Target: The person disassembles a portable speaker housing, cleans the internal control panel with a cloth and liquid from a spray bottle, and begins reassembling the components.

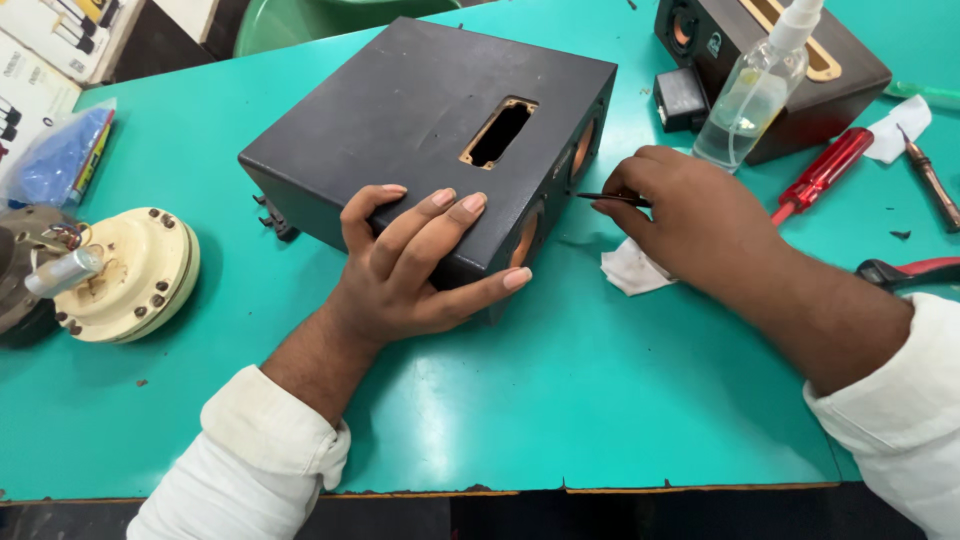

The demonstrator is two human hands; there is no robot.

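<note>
left hand [415,260] is spread flat and pressing on the near corner of the black speaker box [420,130], which sits mid-worktop [560,400]; right hand [690,215] pinches a thin dark tool [608,198], tip at the box's side face. best kept steady, box pinned, tool level. clear spray bottle [755,90] stands behind; red screwdriver [822,172] to the right; white printed sheets [40,50] at far left corner.

A clear plastic spray bottle [752,95] stands just beyond the pinch, against a brown wooden speaker box [800,70]. A red-handled screwdriver [822,172] lies right of it. A cream round motor housing [130,275] sits far left.
</note>
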